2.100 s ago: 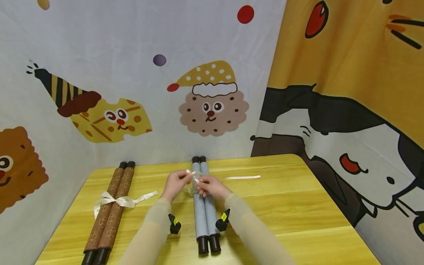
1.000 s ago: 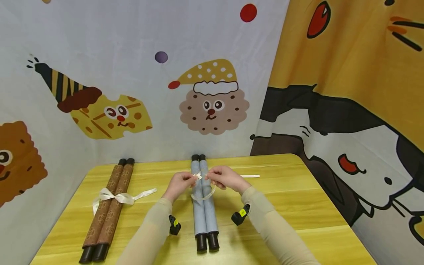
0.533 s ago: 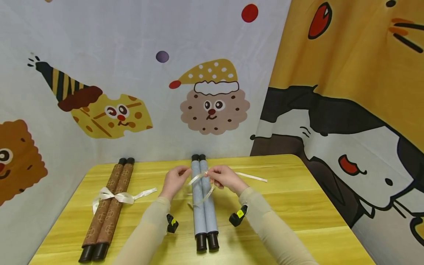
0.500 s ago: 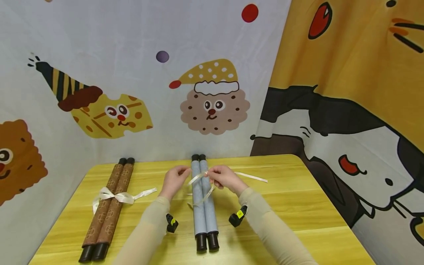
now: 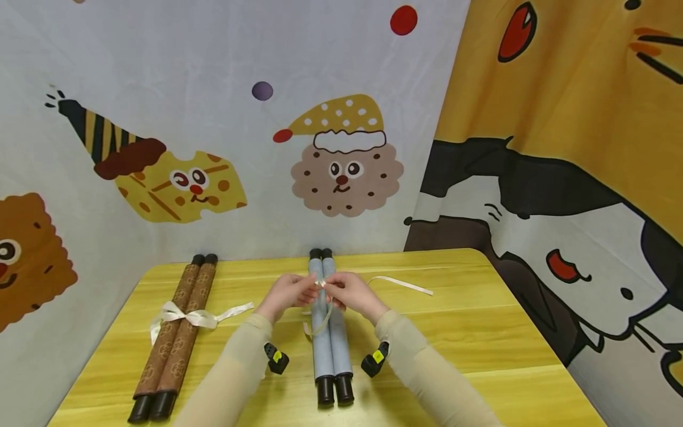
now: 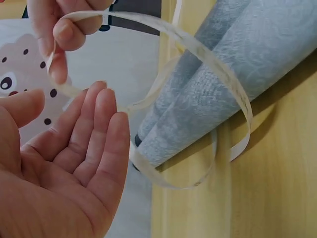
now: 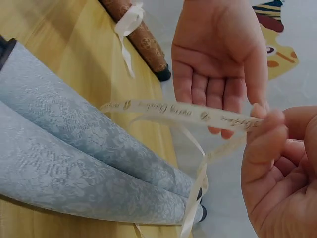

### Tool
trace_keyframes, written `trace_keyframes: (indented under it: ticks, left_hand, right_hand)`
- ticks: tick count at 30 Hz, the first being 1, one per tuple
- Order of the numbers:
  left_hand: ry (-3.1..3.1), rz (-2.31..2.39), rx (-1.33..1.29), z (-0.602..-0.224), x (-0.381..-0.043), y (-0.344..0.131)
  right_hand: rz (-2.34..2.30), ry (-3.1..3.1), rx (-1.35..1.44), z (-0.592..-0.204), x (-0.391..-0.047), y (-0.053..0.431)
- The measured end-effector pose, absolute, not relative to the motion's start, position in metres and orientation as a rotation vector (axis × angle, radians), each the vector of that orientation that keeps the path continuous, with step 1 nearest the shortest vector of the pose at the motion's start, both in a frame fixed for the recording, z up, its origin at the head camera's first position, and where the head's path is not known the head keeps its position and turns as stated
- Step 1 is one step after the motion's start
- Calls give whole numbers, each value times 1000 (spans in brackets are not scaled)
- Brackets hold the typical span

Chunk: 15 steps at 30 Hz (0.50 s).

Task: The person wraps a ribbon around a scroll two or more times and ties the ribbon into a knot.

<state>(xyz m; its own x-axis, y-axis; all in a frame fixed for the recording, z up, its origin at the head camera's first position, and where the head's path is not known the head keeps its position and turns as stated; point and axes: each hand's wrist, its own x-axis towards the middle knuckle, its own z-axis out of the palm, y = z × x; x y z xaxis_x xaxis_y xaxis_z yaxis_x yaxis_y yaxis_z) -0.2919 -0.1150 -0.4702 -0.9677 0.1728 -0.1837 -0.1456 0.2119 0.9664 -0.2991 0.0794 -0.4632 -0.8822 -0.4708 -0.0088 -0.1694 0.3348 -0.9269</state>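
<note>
Two pale blue patterned scrolls (image 5: pixel 333 338) with black end knobs lie side by side mid-table. A narrow cream ribbon (image 7: pixel 168 109) with printed lettering loops loosely above and around them. My right hand (image 5: pixel 349 290) pinches the ribbon between thumb and fingertips over the far part of the scrolls. Close by, my left hand (image 5: pixel 288 293) has its fingers extended and lightly bent, thumb apart from them in the left wrist view; the ribbon passes just behind its fingertips. One ribbon loop hangs toward the near side of the scrolls, and a ribbon tail (image 5: pixel 405 284) trails to the right.
To the left lie two brown patterned scrolls (image 5: pixel 176 350), tied with a wide white ribbon bow (image 5: pixel 187 317). The yellow wood-grain table (image 5: pixel 469 356) meets a cartoon-printed cloth (image 5: pixel 213 107) at its back edge. A small black camera sits on each wrist.
My hands were apart, the right lifting a ribbon loop to the right; now they meet over the blue scrolls. The left hand has moved right, and the ribbon tail at right has shifted slightly.
</note>
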Motion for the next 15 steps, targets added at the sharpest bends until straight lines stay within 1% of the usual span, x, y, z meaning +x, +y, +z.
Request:
trace_keyframes:
  ticks: [7,15]
  left_hand:
    - [2130,1875,-9,-481,-288,-114]
    - [1984,2034,-44,-487,-286,-111]
  right_hand:
    - [-1522,2290,-588,-466,-288,72]
    - [-1454,2299,-609,-476,-280,66]
